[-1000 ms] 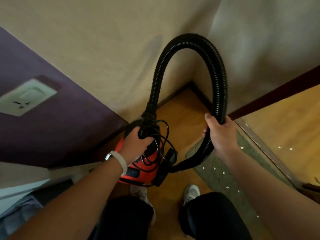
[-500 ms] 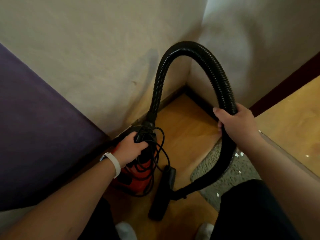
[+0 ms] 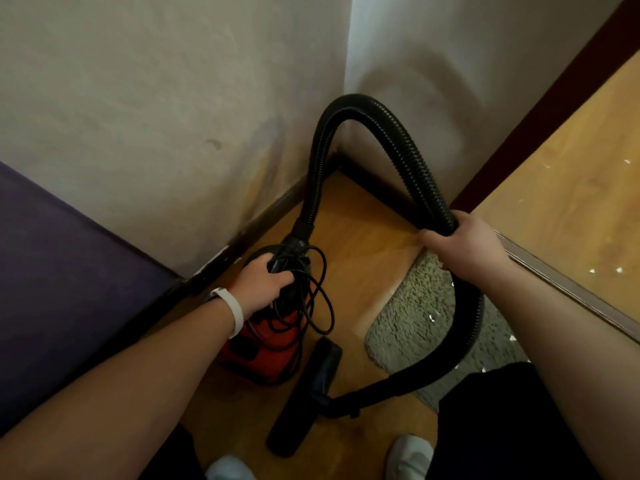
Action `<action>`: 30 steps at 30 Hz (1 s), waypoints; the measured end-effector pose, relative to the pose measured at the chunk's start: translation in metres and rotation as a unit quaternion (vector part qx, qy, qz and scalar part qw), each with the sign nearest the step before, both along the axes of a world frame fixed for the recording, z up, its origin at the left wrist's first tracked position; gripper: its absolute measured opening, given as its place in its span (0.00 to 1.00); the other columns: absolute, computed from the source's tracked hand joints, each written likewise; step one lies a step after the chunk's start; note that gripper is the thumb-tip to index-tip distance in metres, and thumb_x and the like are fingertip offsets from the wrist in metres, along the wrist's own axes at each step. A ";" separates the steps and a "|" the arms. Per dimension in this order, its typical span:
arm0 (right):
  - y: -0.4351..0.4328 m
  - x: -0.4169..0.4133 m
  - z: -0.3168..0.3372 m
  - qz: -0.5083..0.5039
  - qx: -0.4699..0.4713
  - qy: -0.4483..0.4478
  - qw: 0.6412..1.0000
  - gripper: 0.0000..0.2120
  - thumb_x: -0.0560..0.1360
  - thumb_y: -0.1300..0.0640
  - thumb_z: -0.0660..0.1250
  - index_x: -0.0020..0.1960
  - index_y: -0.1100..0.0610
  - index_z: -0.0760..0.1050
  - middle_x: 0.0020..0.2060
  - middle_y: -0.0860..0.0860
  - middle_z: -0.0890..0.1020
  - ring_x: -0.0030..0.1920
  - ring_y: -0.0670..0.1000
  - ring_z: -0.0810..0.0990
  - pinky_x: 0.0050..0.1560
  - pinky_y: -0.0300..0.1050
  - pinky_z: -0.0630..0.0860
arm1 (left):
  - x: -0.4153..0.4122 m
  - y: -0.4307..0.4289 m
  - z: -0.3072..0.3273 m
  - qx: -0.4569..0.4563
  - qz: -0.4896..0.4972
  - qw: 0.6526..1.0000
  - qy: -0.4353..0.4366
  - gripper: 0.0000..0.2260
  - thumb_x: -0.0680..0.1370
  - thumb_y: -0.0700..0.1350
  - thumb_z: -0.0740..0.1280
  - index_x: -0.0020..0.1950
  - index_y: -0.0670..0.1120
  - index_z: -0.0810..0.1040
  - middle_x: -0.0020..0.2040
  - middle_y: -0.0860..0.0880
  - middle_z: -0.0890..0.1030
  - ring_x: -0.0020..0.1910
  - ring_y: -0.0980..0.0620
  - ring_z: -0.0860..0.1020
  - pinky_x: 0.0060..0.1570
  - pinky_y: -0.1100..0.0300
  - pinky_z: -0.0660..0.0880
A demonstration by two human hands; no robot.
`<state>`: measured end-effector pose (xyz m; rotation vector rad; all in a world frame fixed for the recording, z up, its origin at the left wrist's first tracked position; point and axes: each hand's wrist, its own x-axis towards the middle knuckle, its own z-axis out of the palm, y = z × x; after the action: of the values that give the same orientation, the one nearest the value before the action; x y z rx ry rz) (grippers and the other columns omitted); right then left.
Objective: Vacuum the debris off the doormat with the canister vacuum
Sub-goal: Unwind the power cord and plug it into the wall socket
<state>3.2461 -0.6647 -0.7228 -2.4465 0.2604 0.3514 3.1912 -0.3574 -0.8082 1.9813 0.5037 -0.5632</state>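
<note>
A red and black canister vacuum (image 3: 266,348) stands on the wooden floor near the wall corner. My left hand (image 3: 265,284) grips its black top handle, where loops of black cord (image 3: 317,299) hang. A ribbed black hose (image 3: 398,140) arches up from the canister and down to my right hand (image 3: 464,245), which grips it. Below that hand the hose curves to the black floor nozzle (image 3: 304,400), lying on the floor between canister and mat. The grey-green doormat (image 3: 415,317) to the right carries several white scraps of debris (image 3: 432,317).
Beige walls meet in a corner behind the hose. A purple panel (image 3: 69,278) fills the left. A metal threshold strip (image 3: 568,289) separates the mat from a wooden floor (image 3: 568,188) with more white scraps. My dark trousers and white shoes (image 3: 410,455) are at the bottom.
The canister has gone down from mid-air to stand on the floor, and the nozzle now lies on the floor. My right hand has slid higher along the hose.
</note>
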 end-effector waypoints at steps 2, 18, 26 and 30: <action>-0.008 0.002 -0.006 0.001 0.006 -0.009 1.000 0.16 0.72 0.49 0.71 0.59 0.49 0.75 0.39 0.52 0.83 0.35 0.53 0.83 0.35 0.50 0.83 | 0.004 -0.006 -0.003 0.000 -0.001 1.000 0.001 0.06 0.78 0.46 0.69 0.55 0.51 0.79 0.36 0.49 0.78 0.33 0.50 0.77 0.34 0.57 0.73; -0.036 0.013 -0.036 -0.054 0.108 -0.009 0.993 0.09 0.74 0.51 0.71 0.52 0.52 0.76 0.42 0.59 0.83 0.39 0.58 0.84 0.39 0.55 0.82 | 0.018 -0.040 -0.011 0.022 -0.071 0.997 -0.009 0.14 0.79 0.47 0.71 0.63 0.51 0.75 0.45 0.52 0.82 0.38 0.54 0.80 0.35 0.63 0.75; -0.029 0.004 -0.015 -0.068 0.104 -0.063 0.990 0.14 0.75 0.48 0.71 0.57 0.52 0.73 0.41 0.52 0.81 0.37 0.50 0.80 0.36 0.47 0.78 | 0.003 -0.029 -0.008 0.099 -0.096 0.989 -0.048 0.23 0.76 0.52 0.73 0.68 0.51 0.72 0.58 0.52 0.80 0.57 0.50 0.80 0.54 0.53 0.81; -0.013 -0.007 0.004 -0.062 0.072 -0.120 0.988 0.18 0.74 0.45 0.71 0.57 0.50 0.69 0.45 0.48 0.77 0.39 0.43 0.75 0.35 0.43 0.75 | -0.010 -0.025 -0.011 0.129 -0.072 0.983 -0.113 0.15 0.77 0.52 0.72 0.61 0.50 0.74 0.51 0.53 0.80 0.47 0.54 0.79 0.45 0.58 0.79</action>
<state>3.2387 -0.6777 -0.7186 -2.2893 0.2721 0.0198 3.1812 -0.3824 -0.8192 2.3096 0.3057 -0.3682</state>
